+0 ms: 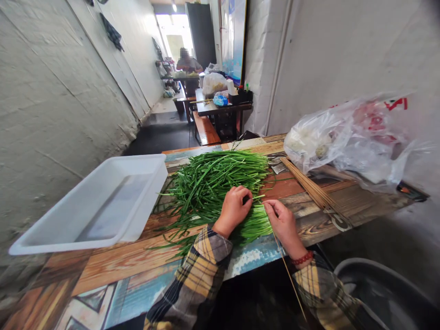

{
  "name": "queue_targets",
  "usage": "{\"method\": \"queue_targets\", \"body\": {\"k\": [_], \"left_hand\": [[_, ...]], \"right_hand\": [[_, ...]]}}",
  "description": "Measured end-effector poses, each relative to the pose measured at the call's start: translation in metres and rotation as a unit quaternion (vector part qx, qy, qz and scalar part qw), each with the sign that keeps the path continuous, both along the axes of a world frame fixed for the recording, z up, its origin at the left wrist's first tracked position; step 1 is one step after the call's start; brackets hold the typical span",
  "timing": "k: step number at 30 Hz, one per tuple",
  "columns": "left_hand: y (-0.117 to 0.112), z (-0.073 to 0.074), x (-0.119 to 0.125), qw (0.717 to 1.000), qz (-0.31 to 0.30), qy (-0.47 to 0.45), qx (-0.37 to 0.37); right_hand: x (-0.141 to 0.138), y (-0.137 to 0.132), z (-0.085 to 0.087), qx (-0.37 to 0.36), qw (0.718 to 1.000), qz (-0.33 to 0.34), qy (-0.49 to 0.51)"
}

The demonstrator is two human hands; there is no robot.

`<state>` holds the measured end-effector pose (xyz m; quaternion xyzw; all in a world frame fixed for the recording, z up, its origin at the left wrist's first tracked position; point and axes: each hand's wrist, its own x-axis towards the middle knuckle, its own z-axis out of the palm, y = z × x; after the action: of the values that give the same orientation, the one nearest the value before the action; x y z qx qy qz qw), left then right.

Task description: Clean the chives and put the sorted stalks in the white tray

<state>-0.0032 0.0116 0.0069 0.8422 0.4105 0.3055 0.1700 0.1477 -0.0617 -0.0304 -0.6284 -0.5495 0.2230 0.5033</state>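
Observation:
A big pile of green chives (213, 183) lies across the wooden table (130, 261). My left hand (233, 208) rests on the near end of the pile, fingers curled and pinching a few stalks. My right hand (283, 222) is closed on a thin bamboo skewer (288, 275) that runs from the fingers back toward me past the table edge. The two hands almost meet over the cut ends of the chives.
A white plastic tub (103, 201) sits at the left of the table. A bundle of bamboo skewers (312, 190) and clear plastic bags (354, 137) lie at the right. A dark bucket (388, 293) stands below right. Another person sits at a far table (187, 59).

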Motion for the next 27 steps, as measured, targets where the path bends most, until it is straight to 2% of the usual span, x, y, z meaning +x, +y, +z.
{"method": "queue_targets", "body": {"k": [4, 14, 27], "left_hand": [[-0.0032, -0.0011, -0.0005, 1.0, -0.007, -0.016, -0.024], [-0.0044, -0.0027, 0.0032, 0.993, -0.07, -0.086, -0.049], [-0.0059, -0.0031, 0.0056, 0.988, -0.085, -0.12, -0.047]], "right_hand": [[-0.0007, -0.0019, 0.0037, 0.005, 1.0, 0.007, -0.001], [0.0004, -0.0033, 0.0055, 0.01, 1.0, 0.002, 0.002], [0.003, -0.0049, 0.001, 0.014, 1.0, -0.002, 0.001]]}}
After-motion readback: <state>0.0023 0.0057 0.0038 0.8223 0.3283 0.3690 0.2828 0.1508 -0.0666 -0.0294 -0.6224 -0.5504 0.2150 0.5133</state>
